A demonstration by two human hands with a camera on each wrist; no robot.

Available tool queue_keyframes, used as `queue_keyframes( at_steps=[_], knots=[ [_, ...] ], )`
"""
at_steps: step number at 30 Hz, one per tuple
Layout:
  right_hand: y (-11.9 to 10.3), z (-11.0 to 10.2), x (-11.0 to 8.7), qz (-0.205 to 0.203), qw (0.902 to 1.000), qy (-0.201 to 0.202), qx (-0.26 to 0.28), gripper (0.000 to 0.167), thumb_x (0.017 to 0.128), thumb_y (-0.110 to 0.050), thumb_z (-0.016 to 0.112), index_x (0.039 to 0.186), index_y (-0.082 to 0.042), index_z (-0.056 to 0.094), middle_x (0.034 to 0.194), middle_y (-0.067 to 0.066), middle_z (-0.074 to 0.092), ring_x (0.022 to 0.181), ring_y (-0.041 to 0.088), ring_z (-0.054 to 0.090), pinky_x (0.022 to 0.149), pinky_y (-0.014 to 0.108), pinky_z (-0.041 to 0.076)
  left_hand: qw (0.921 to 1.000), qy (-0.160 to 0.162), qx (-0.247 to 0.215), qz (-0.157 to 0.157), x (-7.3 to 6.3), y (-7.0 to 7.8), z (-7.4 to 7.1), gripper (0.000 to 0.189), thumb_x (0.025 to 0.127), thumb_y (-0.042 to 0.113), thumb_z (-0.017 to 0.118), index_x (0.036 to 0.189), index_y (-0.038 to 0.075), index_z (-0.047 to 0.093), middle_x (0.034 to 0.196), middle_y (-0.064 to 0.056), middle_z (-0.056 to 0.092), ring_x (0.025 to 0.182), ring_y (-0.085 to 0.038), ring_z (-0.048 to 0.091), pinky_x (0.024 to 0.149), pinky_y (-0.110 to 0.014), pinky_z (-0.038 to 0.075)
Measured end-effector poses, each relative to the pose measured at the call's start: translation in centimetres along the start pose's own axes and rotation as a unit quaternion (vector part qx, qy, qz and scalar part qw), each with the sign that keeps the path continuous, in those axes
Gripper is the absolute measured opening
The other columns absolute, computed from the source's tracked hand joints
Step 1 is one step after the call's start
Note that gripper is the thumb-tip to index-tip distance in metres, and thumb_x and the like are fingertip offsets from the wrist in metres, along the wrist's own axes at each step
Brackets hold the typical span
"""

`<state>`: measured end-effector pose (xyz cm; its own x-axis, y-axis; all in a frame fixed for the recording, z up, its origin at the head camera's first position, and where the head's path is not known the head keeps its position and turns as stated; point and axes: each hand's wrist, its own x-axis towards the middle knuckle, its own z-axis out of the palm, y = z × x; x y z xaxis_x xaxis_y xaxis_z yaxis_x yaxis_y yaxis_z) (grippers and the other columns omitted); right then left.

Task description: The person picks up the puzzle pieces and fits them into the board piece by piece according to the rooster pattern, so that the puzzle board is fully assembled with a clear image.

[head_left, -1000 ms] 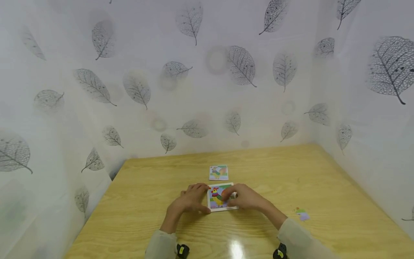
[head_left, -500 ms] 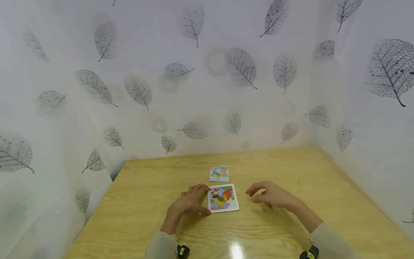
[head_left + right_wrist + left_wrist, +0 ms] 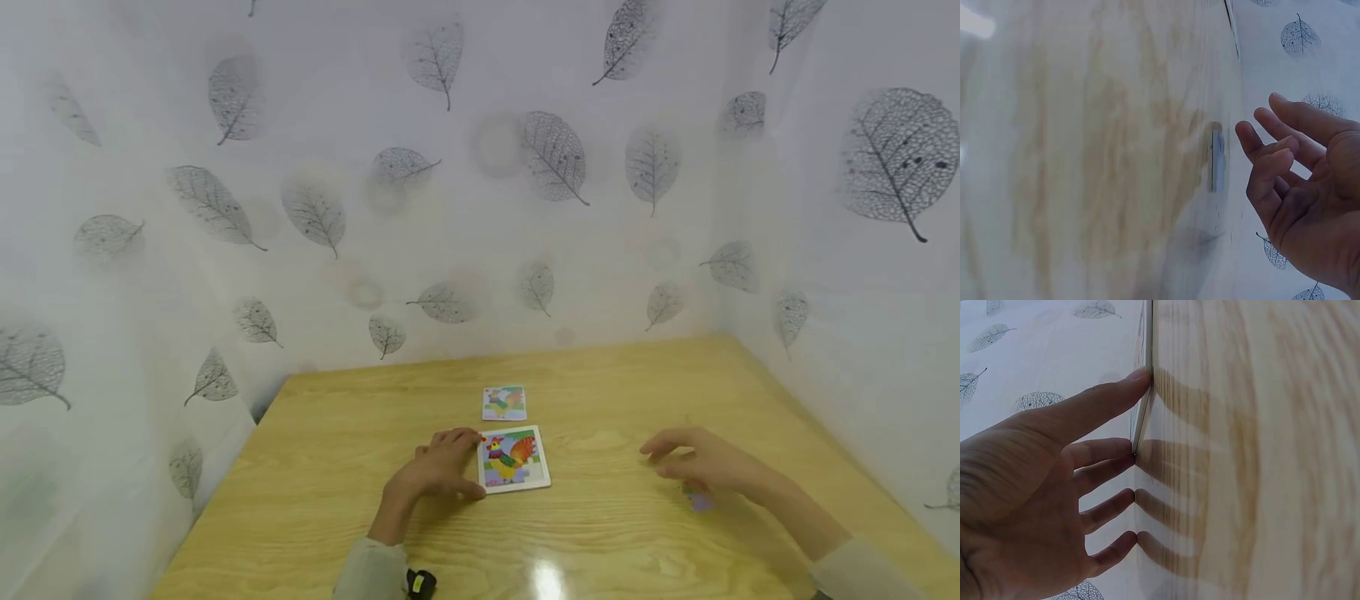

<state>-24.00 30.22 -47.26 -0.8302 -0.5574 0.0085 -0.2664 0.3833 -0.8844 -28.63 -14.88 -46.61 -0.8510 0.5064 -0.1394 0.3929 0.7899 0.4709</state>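
A square rooster puzzle [image 3: 504,458] in a white-edged tray lies mid-table, with a pale gap in its picture at the lower right. My left hand [image 3: 437,468] rests at the tray's left edge. Its thumb [image 3: 1116,394] touches the near corner, and its fairly straight, spread fingers reach the far corner and the tabletop. Over to the right, my right hand [image 3: 708,462] hovers with loosely bent fingers and nothing between them. Below it, a loose puzzle piece [image 3: 701,502] lies on the wood, partly hidden by the hand in the head view; the right wrist view shows the piece [image 3: 1217,157] edge-on.
A small card [image 3: 504,403] with a paler rooster picture lies just behind the tray. The wooden table [image 3: 600,542] meets a white leaf-print curtain [image 3: 480,208] at the back and sides.
My right hand has left the puzzle's right side and moved right, over the loose piece. The puzzle's right part and the pale gap now show. My left hand has stayed at the tray.
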Motion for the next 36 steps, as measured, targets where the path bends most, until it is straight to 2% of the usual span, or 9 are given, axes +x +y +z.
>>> queue_keyframes(
  at_steps=[10, 12, 15, 19, 22, 26, 28, 33, 36],
  knots=[
    [0.8, -1.3, -2.9, 0.024, 0.9997, -0.005, 0.002, 0.045, 0.097, -0.006, 0.068, 0.139, 0.005, 0.056, 0.129, 0.031, 0.058, 0.054, -0.001, 0.046, 0.045, 0.017, 0.044, 0.9999, -0.006, -0.012, -0.004, 0.1, -0.3, -0.1, 0.083, 0.083, 0.035, 0.087, 0.151, 0.007, 0.048, 0.161, -0.017, 0.040, 0.148, -0.048, 0.031, 0.111, -0.081, 0.023],
    [0.9, -1.6, -3.2, 0.018, 0.9997, -0.008, -0.015, 0.046, 0.095, -0.007, 0.071, 0.138, 0.004, 0.058, 0.128, 0.030, 0.059, 0.060, 0.000, 0.051, 0.047, 0.021, 0.048, 0.9999, -0.007, -0.013, -0.006, 0.2, -0.4, -0.1, 0.084, 0.083, 0.036, 0.087, 0.152, 0.008, 0.048, 0.162, -0.016, 0.039, 0.148, -0.048, 0.030, 0.112, -0.080, 0.023],
    [0.9, -1.7, -3.5, 0.002, 0.9984, -0.013, -0.055, 0.042, 0.093, -0.009, 0.075, 0.133, 0.000, 0.063, 0.125, 0.024, 0.065, 0.085, 0.000, 0.060, 0.065, 0.037, 0.059, 0.9999, -0.005, -0.010, -0.002, 0.1, -0.6, 0.1, 0.084, 0.083, 0.036, 0.086, 0.151, 0.008, 0.048, 0.162, -0.016, 0.039, 0.148, -0.048, 0.030, 0.112, -0.080, 0.023],
    [1.1, -1.5, -3.8, -0.025, 0.9977, -0.021, -0.059, 0.033, 0.093, -0.005, 0.074, 0.125, 0.000, 0.066, 0.122, 0.021, 0.067, 0.102, -0.001, 0.058, 0.073, 0.036, 0.059, 1.0000, -0.004, -0.008, 0.001, 0.1, -0.6, 0.2, 0.084, 0.083, 0.036, 0.086, 0.152, 0.008, 0.047, 0.161, -0.016, 0.039, 0.147, -0.048, 0.030, 0.112, -0.080, 0.024],
    [1.3, -1.3, -3.9, -0.044, 0.9980, -0.024, -0.038, 0.031, 0.091, 0.001, 0.072, 0.121, 0.002, 0.065, 0.121, 0.026, 0.065, 0.091, -0.002, 0.057, 0.059, 0.020, 0.052, 0.9999, -0.006, -0.012, -0.002, 0.1, -0.4, 0.0, 0.084, 0.083, 0.035, 0.087, 0.152, 0.008, 0.047, 0.162, -0.016, 0.039, 0.148, -0.048, 0.030, 0.112, -0.080, 0.023],
    [1.5, -1.1, -3.9, -0.052, 0.9980, -0.029, -0.022, 0.032, 0.089, 0.005, 0.070, 0.121, 0.004, 0.065, 0.122, 0.031, 0.062, 0.069, -0.006, 0.053, 0.050, 0.014, 0.046, 0.9998, -0.007, -0.018, -0.002, 0.0, -0.1, -0.3, 0.084, 0.083, 0.034, 0.087, 0.151, 0.007, 0.047, 0.162, -0.017, 0.039, 0.148, -0.048, 0.030, 0.112, -0.079, 0.024],
    [1.6, -1.1, -3.9, -0.046, 0.9983, -0.033, -0.017, 0.032, 0.090, 0.004, 0.070, 0.122, 0.004, 0.064, 0.123, 0.033, 0.060, 0.070, -0.007, 0.054, 0.050, 0.015, 0.048, 0.9998, -0.010, -0.017, -0.001, -0.1, 0.0, -0.4, 0.083, 0.083, 0.033, 0.086, 0.152, 0.006, 0.047, 0.162, -0.018, 0.038, 0.148, -0.048, 0.030, 0.112, -0.079, 0.023],
    [1.8, -1.1, -3.8, -0.060, 0.9942, -0.020, -0.086, 0.029, 0.091, -0.002, 0.073, 0.120, -0.005, 0.068, 0.122, 0.021, 0.067, 0.107, 0.000, 0.060, 0.077, 0.020, 0.055, 0.9998, -0.013, -0.012, 0.003, -0.2, 0.0, -0.3, 0.084, 0.083, 0.033, 0.086, 0.152, 0.006, 0.047, 0.162, -0.018, 0.038, 0.148, -0.049, 0.029, 0.112, -0.080, 0.023],
    [1.7, -1.0, -3.7, -0.073, 0.9890, -0.007, -0.128, 0.027, 0.091, -0.006, 0.076, 0.117, -0.010, 0.070, 0.119, 0.013, 0.070, 0.108, 0.004, 0.062, 0.084, 0.018, 0.052, 0.9998, -0.006, -0.016, 0.004, -0.2, -0.1, -0.2, 0.084, 0.082, 0.034, 0.087, 0.151, 0.006, 0.048, 0.161, -0.018, 0.039, 0.147, -0.049, 0.031, 0.111, -0.080, 0.024]
  ],
)
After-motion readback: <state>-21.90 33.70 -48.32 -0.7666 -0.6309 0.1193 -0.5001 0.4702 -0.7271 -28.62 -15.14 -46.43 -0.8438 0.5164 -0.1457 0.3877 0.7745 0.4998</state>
